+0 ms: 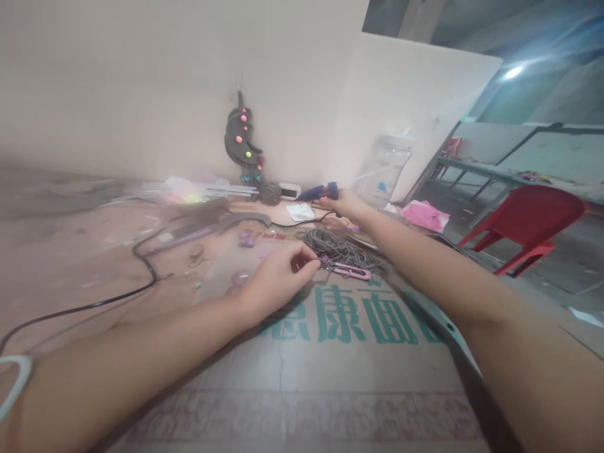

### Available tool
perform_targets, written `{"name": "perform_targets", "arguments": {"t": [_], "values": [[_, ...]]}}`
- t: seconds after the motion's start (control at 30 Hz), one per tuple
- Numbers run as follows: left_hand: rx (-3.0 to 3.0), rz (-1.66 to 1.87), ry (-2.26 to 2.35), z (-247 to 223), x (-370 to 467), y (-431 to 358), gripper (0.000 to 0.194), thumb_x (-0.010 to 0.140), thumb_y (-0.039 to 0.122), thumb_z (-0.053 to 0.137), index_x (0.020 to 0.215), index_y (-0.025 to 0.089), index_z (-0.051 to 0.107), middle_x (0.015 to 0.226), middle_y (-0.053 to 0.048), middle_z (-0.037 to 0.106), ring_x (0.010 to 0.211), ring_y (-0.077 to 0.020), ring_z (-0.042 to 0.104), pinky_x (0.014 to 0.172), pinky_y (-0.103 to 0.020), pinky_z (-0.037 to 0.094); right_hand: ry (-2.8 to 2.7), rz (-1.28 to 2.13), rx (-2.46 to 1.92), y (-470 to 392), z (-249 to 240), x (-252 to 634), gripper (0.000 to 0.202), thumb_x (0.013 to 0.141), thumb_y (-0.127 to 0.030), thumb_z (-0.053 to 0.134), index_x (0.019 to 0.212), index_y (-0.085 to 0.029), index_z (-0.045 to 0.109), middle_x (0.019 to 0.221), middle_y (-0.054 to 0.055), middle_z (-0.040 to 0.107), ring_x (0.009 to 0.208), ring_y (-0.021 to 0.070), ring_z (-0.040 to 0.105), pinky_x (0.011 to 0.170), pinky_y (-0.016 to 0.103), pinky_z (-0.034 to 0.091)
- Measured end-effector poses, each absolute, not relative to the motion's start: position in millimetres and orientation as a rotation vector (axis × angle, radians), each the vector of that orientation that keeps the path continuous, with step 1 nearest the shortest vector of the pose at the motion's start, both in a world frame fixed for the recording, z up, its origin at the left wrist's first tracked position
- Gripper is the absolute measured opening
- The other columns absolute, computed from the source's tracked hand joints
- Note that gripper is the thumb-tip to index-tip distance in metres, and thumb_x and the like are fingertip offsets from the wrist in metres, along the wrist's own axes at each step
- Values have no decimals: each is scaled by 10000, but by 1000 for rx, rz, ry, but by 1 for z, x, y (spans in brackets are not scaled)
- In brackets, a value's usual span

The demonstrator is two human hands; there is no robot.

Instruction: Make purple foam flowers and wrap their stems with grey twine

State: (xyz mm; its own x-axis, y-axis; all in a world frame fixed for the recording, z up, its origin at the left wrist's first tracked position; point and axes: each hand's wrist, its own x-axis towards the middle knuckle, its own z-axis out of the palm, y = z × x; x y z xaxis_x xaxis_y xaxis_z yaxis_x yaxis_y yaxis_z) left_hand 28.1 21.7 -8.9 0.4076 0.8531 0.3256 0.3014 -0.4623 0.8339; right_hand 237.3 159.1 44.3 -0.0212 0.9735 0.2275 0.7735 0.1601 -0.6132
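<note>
My left hand (283, 274) is over the printed cardboard sheet (264, 371) with thumb and forefinger pinched together. What sits at the fingertips is small and dark, and I cannot make it out. Just beyond them lie a pink-handled cutter (352, 271) and a heap of grey cord (337, 245). Farther back, my right hand (343, 202) is closed round a dark blue glue gun (314, 192) with a small red light. A black cable (302, 223) runs near it.
A decorated grey crescent (238, 135) hangs on the wall. Beneath it are a ball of grey cord (270, 193), a small white clock (289, 190) and white sticks (231, 189). A clear bottle (384, 170) and pink cloth (426, 216) stand right. A red chair (542, 217) is beyond.
</note>
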Motion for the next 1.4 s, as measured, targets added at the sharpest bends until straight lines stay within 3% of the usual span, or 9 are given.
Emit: {"name": "perform_targets", "arguments": {"t": [0.2,0.5,0.6,0.7,0.8,0.87,1.0,1.2,1.4], "values": [[1835,1031,1007,-7,29,27,148,879,310,597,819,175,611,852,-23,666,808,-167,607,727,-285,447,-1843,408,-1786,186,21,244,226,841,-318,704,908,-102,712,769,82,726,712,190,645,728,311,516],[1775,1090,1002,-6,29,29,144,882,309,593,830,175,604,836,-19,665,783,-164,612,713,-280,447,-1802,182,-1643,122,37,263,331,915,-423,585,1079,-142,648,1123,130,720,1007,220,656,912,335,474],[1784,1103,1000,-5,29,28,140,886,303,592,841,171,607,845,-21,658,790,-162,605,730,-283,445,-1757,161,-1519,76,35,259,278,912,-450,565,914,-173,591,965,81,712,806,174,637,757,304,495],[1787,1133,1017,-5,28,29,141,886,304,593,848,170,611,845,-21,655,791,-162,603,735,-284,446,-1803,621,-1333,36,28,247,295,877,-485,605,871,-215,486,946,30,703,492,75,488,494,245,415],[1783,1153,1022,-5,28,29,155,887,325,591,870,172,612,835,-22,657,774,-166,605,707,-283,449,-1741,966,-1253,13,16,232,384,795,-448,708,983,-242,445,1103,41,672,471,57,496,433,235,421],[1786,1159,1011,-5,27,29,162,887,332,591,882,172,611,828,-24,657,762,-167,604,688,-281,451,-1725,1022,-1258,7,9,226,415,779,-395,728,1059,-243,462,1024,25,669,500,73,519,451,243,448],[1796,1149,1021,-6,27,29,161,885,333,594,887,172,612,834,-25,657,759,-165,603,681,-279,451,-1955,667,-1299,1,2,226,191,895,-313,623,1044,-210,564,729,-25,625,570,120,552,553,266,467],[1846,1129,1020,-6,26,28,168,889,334,593,890,169,624,884,-32,671,806,-174,609,723,-295,459,-2353,-359,-922,-5,3,241,148,977,-279,556,1047,-180,642,893,60,718,813,183,654,734,307,482],[1886,1146,998,-6,26,27,162,894,325,592,888,169,633,889,-33,681,821,-178,627,746,-305,474,-2268,-266,-1082,-6,11,239,178,965,-319,572,1062,-196,656,869,42,725,693,155,637,655,284,463]]}}
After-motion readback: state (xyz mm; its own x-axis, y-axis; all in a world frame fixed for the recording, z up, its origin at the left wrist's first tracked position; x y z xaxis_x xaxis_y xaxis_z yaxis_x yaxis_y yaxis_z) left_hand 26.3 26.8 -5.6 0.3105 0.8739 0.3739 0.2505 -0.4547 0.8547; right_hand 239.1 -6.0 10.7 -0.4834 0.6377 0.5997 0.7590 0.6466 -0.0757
